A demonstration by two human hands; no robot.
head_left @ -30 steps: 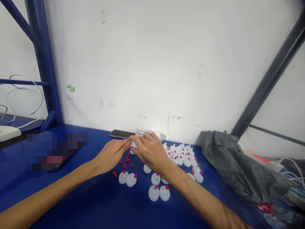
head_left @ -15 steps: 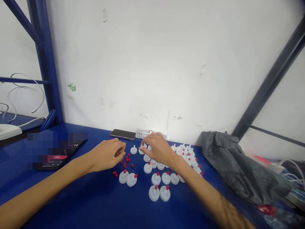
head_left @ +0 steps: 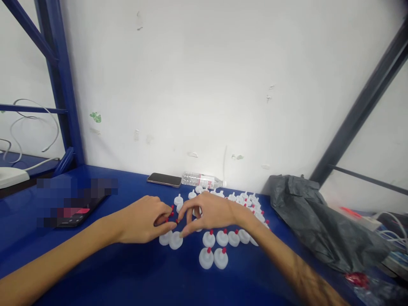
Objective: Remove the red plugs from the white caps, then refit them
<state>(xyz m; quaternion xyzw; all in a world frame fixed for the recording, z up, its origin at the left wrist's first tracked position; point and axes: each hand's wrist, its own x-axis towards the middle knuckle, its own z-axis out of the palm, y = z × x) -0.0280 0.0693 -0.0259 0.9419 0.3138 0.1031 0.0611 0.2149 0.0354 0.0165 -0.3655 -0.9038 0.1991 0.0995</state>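
My left hand (head_left: pixel 146 219) is low over the loose red caps (head_left: pixel 172 208), its fingers bent and its thumb stretched out apart from them. Nothing shows held in it. Behind its thumb, two white funnel-shaped lids (head_left: pixel 176 241) stand side by side, their tops partly covered. My right hand (head_left: pixel 208 212) arches over more white lids, with index finger and thumb apart. Its thumb tip overlaps the top of the right-hand lid of that pair; I cannot tell if it touches. Just behind the index finger is another white lid (head_left: pixel 180 208) without a visible red cap.
Several red-capped lids (head_left: pixel 222 238) stand in front of my right wrist, more crowd behind it. A phone (head_left: pixel 164 179) and a clear bottle (head_left: pixel 204 180) lie by the wall. A partly blurred-out phone (head_left: pixel 76 216) is left, a dark plastic bag (head_left: pixel 302 212) right.
My right hand has come left and nearer, from the back lids to beside my left hand. My left hand has shifted slightly right and nearer. A white lid now shows behind the right index finger.
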